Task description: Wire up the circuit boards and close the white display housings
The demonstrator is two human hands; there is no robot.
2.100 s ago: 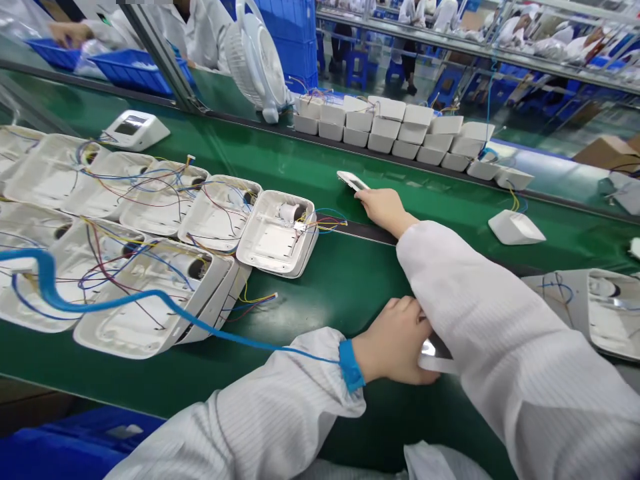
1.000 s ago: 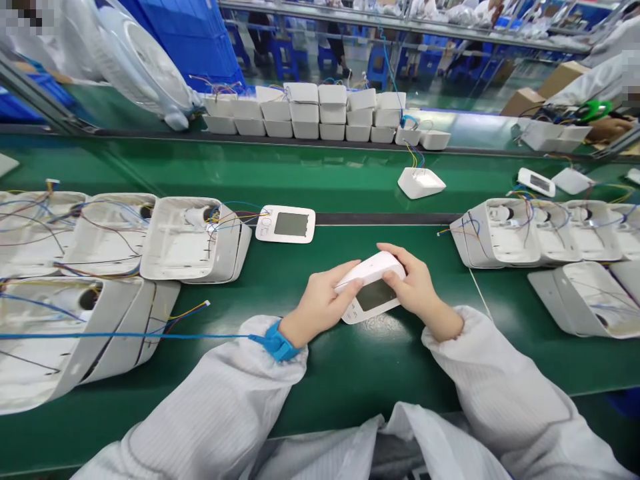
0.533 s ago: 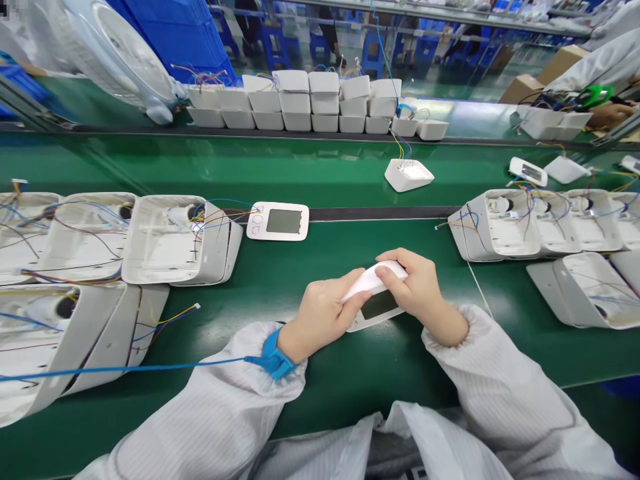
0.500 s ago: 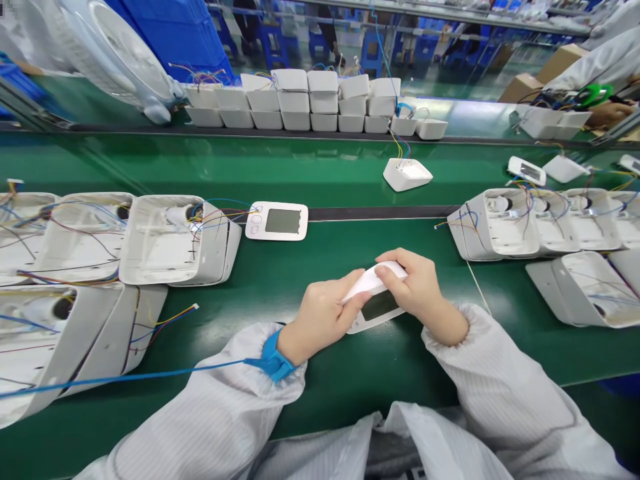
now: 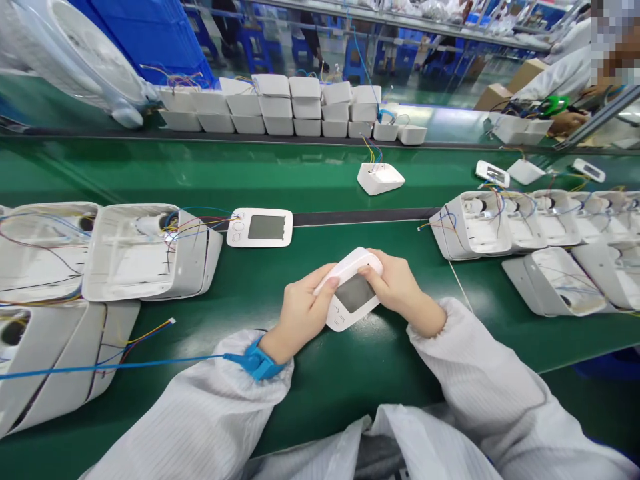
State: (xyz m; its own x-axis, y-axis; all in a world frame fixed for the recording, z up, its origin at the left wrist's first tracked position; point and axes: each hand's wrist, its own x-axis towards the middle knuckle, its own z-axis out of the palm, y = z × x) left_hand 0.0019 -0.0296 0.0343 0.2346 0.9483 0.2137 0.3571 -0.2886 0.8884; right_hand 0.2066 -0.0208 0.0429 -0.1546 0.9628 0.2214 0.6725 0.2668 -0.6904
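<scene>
Both hands hold one white device (image 5: 345,319) with a grey screen, tilted above the green table. My left hand (image 5: 300,310) grips its left edge, thumb on top. On the right edge, my right hand (image 5: 400,287) has its thumb near the upper corner of the screen. The fingers under the device are hidden. A blue strap (image 5: 257,360) with a cord circles my left wrist. Beyond my left hand lies a similar white panel (image 5: 266,227), screen up, wires running to its left side.
Open white housings (image 5: 193,267) with wires stand at the left, and more housings (image 5: 465,227) at the right. A wired white shell (image 5: 380,179) sits ahead. White covers (image 5: 277,107) are stacked behind, beside a fan (image 5: 90,53). Another person's hand (image 5: 570,123) shows at the upper right.
The device has turned so that more of its face and screen shows between my hands. The view has shifted, moving the surroundings slightly left.
</scene>
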